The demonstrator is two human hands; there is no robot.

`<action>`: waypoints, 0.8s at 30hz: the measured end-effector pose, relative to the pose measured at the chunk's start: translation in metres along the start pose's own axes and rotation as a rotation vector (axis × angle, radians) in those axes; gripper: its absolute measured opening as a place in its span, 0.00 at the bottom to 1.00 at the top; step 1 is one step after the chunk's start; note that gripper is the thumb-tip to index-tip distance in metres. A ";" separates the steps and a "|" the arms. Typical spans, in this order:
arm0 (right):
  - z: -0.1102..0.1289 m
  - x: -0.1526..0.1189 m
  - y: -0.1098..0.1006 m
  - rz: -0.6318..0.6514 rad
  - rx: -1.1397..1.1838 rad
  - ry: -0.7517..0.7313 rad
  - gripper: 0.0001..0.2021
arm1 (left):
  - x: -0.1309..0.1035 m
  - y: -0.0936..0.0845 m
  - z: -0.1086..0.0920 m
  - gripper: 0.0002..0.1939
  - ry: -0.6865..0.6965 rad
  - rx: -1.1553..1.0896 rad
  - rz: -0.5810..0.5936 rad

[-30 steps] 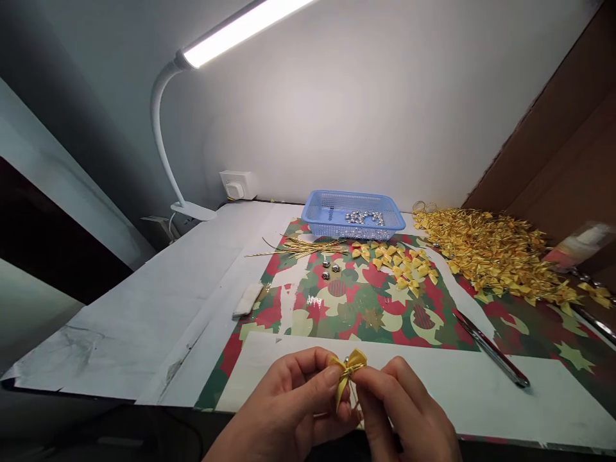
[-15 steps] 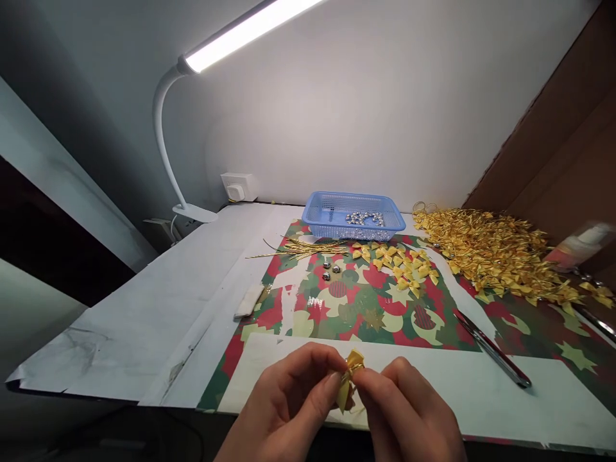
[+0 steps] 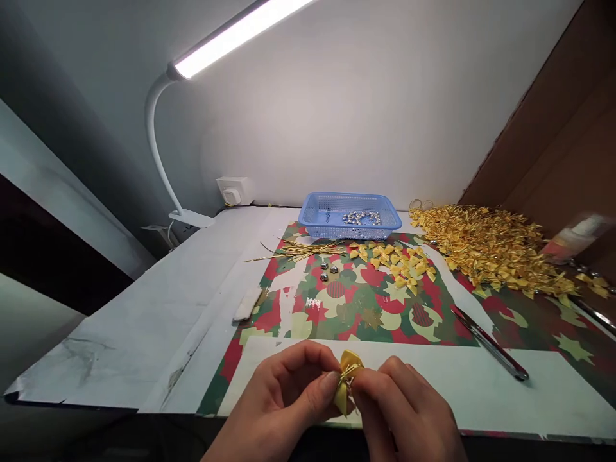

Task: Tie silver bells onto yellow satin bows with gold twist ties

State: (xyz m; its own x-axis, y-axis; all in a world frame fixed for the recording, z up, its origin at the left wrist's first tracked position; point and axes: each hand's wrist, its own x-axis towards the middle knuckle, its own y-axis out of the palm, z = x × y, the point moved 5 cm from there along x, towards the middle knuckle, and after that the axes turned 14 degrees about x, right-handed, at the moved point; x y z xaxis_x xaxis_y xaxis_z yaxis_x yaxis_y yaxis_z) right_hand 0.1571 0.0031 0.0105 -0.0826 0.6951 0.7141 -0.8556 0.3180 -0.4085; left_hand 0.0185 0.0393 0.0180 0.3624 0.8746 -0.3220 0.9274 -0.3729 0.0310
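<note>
Between my two hands, over the front edge of the table, is a small yellow ribbon bow (image 3: 350, 359) with gold cord round its middle. My left hand (image 3: 293, 398) pinches the bow from the left with thumb and forefinger. From the right, my right hand (image 3: 409, 404) pinches at the gold cord by the bow's centre; its fingertips partly hide the cord. Beyond the hands, 3 silver jingle bells (image 3: 325, 271) lie on the patterned sheet. Strands of gold cord (image 3: 308, 249) lie behind them, and several loose yellow bows (image 3: 399, 260) are to their right.
A blue basket (image 3: 349, 231) holding silver bells stands near the wall. At the right, a big heap of yellow bows (image 3: 491, 247) lies by a cardboard panel and a blurred bottle (image 3: 572, 239). Tweezers (image 3: 491, 343) rest right of my hands. A lamp (image 3: 156, 141) stands back left.
The view has shifted slightly. My fingers have moved a little around the bow, and more of its gold cord shows now. Both hands still pinch it.
</note>
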 end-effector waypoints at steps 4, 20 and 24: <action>0.001 0.003 -0.001 -0.015 0.006 -0.021 0.06 | 0.001 0.001 0.002 0.06 -0.028 -0.055 -0.005; 0.000 0.004 -0.001 -0.037 0.066 -0.005 0.05 | -0.004 -0.001 -0.007 0.04 0.115 0.222 -0.067; -0.004 0.004 0.000 -0.048 0.233 0.080 0.11 | -0.006 -0.001 -0.009 0.06 0.112 0.274 -0.046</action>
State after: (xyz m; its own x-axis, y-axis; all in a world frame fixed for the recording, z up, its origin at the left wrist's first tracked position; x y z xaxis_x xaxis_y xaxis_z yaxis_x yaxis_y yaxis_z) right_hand 0.1588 0.0080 0.0114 -0.0062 0.7346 0.6785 -0.9529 0.2013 -0.2267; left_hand 0.0166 0.0371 0.0284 0.3431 0.9155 -0.2100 0.8889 -0.3887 -0.2423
